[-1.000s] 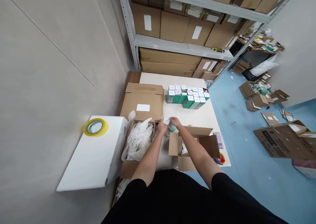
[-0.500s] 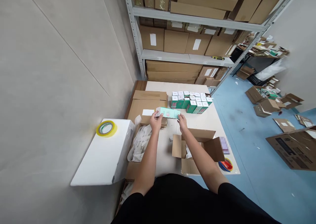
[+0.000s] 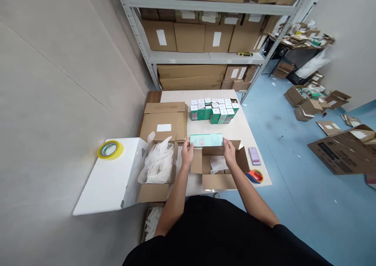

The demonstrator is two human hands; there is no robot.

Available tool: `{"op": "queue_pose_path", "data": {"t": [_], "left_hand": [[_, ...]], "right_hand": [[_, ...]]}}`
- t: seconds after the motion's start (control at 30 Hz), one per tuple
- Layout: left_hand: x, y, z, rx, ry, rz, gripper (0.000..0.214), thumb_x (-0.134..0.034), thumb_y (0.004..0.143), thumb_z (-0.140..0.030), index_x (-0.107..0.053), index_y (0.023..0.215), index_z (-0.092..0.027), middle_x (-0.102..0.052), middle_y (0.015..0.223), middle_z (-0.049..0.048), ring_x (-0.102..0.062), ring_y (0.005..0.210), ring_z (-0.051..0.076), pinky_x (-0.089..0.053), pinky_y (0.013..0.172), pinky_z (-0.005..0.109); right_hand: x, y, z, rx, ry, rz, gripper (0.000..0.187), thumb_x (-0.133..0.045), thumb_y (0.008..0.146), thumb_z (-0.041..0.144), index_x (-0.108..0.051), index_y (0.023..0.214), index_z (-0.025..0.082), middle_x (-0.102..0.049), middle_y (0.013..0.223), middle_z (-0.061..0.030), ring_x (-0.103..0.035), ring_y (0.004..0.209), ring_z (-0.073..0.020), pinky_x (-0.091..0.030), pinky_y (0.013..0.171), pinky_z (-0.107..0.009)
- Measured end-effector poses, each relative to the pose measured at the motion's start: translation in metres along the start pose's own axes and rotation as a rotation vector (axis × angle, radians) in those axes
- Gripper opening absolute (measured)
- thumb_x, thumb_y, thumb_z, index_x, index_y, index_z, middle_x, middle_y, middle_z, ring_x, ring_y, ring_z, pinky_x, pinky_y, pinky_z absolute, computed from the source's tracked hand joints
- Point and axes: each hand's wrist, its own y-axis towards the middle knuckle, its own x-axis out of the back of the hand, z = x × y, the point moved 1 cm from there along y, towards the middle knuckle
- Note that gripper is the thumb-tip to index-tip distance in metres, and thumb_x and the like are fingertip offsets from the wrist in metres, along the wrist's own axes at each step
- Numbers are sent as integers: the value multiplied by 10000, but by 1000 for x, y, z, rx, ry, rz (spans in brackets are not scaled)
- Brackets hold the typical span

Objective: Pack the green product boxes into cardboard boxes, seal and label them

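A slim mint-green box (image 3: pixel 206 140) lies level between my two hands, its printed face turned up. My left hand (image 3: pixel 187 152) grips its left end, and my right hand (image 3: pixel 229 151) grips the right end. Below and behind it stands an open cardboard carton (image 3: pixel 219 181) with white tissue paper (image 3: pixel 217 164) inside. Farther back on the table, several similar green boxes with white tops (image 3: pixel 215 116) stand upright in a cluster. Left of the carton, another open box holds crumpled white packing paper (image 3: pixel 160 162).
Flattened cardboard (image 3: pixel 164 119) is stacked at the table's left. Yellow tape (image 3: pixel 110 150) lies on a white block by the wall. Red-handled scissors (image 3: pixel 256 175) and a purple stack (image 3: pixel 254 156) sit right of the carton. Shelving (image 3: pixel 207 57) with cartons stands behind.
Both hands have brought the green box toward me and over the back of the carton, turning it level. The whole view has shifted, showing more of the carton.
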Motion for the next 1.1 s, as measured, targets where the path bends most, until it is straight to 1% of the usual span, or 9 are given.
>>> {"op": "queue_pose_path", "data": {"t": [0.23, 0.33, 0.4, 0.47, 0.57, 0.63, 0.73, 0.9, 1.1], "left_hand": [[-56, -67, 18, 123, 261, 152, 560, -578, 1021, -337, -510, 1568, -238, -642, 1483, 106, -570, 1418, 274, -450, 1206, 429], [-60, -76, 25, 31, 489, 153, 765, -688, 935, -338, -411, 1638, -220, -518, 1611, 124, -427, 1535, 304, -333, 1285, 462], [-61, -81, 32, -14, 616, 257, 772, -725, 900, -371, -461, 1612, -233, -506, 1622, 120, -368, 1569, 315, -295, 1300, 472], [-61, -89, 43, 14, 761, 390, 787, -814, 817, -452, -562, 1535, -250, -454, 1662, 124, -255, 1616, 366, -261, 1303, 511], [-59, -104, 61, 101, 957, 519, 1049, -971, 576, -545, -586, 1509, -257, -198, 1776, 141, -61, 1641, 454, -225, 1290, 582], [-57, -114, 71, 105, 1027, 562, 1146, -1001, 512, -556, -562, 1532, -271, -54, 1799, 132, -17, 1642, 455, -238, 1281, 590], [-56, -123, 77, 51, 1087, 567, 1031, -1010, 533, -526, -634, 1462, -283, 16, 1803, 100, 0, 1649, 428, -252, 1279, 585], [-60, -126, 76, -9, 1105, 489, 451, -946, 673, -552, -813, 986, -255, -119, 1800, 30, -70, 1650, 411, -171, 1312, 589], [-61, -143, 86, 130, 1011, 283, 490, -828, 769, -664, -842, 1008, -236, -140, 1797, 45, -237, 1589, 495, -341, 1248, 584]], "right_hand": [[89, -39, -45, -179, -78, -62, 668, -560, 948, 622, -646, 1471, 217, -650, 1484, -130, -571, 1410, -311, -415, 1215, -506], [109, -40, -50, -192, -73, -38, 751, -572, 946, 619, -537, 1569, 201, -577, 1566, -144, -530, 1465, -298, -388, 1243, -490], [118, -38, -49, -173, -25, 15, 728, -569, 957, 616, -542, 1563, 212, -580, 1567, -136, -539, 1460, -289, -405, 1238, -482], [126, -37, -48, -151, 13, 73, 682, -588, 954, 613, -593, 1516, 228, -601, 1548, -123, -557, 1442, -288, -419, 1232, -481], [135, -40, -45, -127, 35, 130, 626, -618, 942, 600, -650, 1452, 239, -641, 1504, -114, -577, 1420, -291, -423, 1232, -488], [141, -43, -43, -122, 51, 147, 606, -624, 940, 586, -660, 1437, 241, -656, 1484, -114, -585, 1410, -294, -422, 1231, -499], [145, -48, -39, -130, 72, 167, 602, -635, 934, 573, -663, 1433, 238, -659, 1476, -124, -593, 1397, -303, -431, 1220, -512], [136, -55, -30, -124, 58, 260, 581, -649, 922, 568, -673, 1414, 261, -625, 1515, -117, -602, 1382, -304, -461, 1192, -506], [99, -59, -9, -40, 26, 380, 527, -672, 902, 548, -707, 1355, 283, -643, 1488, -105, -630, 1333, -312, -523, 1130, -501]]}}
